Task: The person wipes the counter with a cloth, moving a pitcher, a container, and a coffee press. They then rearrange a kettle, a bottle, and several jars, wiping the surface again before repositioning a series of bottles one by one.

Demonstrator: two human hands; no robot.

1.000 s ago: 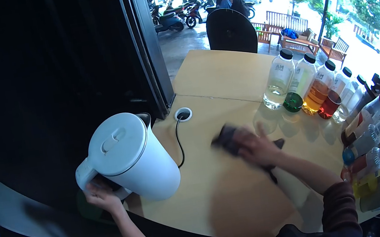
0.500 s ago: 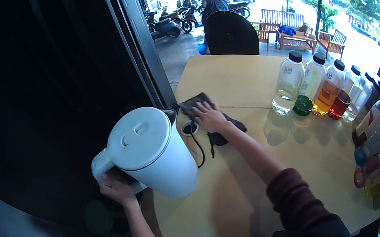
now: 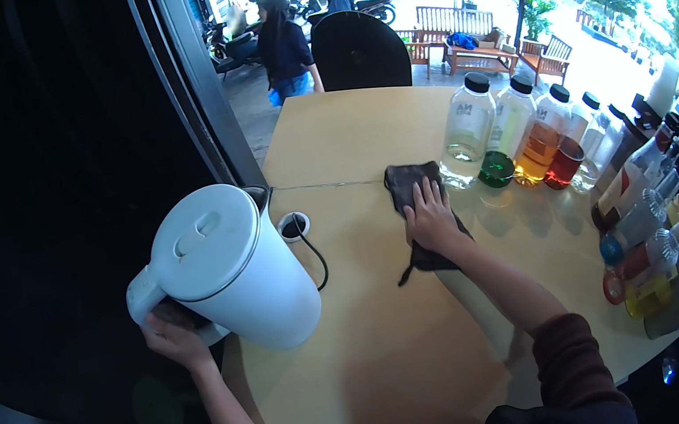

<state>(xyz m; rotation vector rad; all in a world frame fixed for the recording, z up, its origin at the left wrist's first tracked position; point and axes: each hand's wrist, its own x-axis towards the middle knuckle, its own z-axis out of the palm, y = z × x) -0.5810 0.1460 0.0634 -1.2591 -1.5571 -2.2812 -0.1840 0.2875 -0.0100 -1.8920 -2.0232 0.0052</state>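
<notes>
A white electric kettle point(image 3: 266, 283) stands at the left side of the light wooden table point(image 3: 399, 355), its lid closed. My left hand point(image 3: 175, 338) is closed at the lower part of the kettle's handle, fingers partly hidden behind it. On the tabletop, my right hand point(image 3: 433, 219) lies flat with fingers stretched out, pressing a dark cloth point(image 3: 401, 188). The cloth spreads out under the palm and wrist, with a thin end trailing left. Between kettle and cloth, a black cable point(image 3: 323, 264) comes out of a round table hole point(image 3: 294, 227).
Bottles with black caps point(image 3: 468, 132), some holding green, orange and red liquid, line the right back. More bottles and containers point(image 3: 656, 249) crowd the right edge. A black chair point(image 3: 360, 51) stands behind the table; a person point(image 3: 282, 46) is beyond it. A dark wall borders the left.
My right hand has slid the cloth to the right across the table, away from the kettle and toward the bottles. My left hand stays at the kettle. The view has shifted slightly.
</notes>
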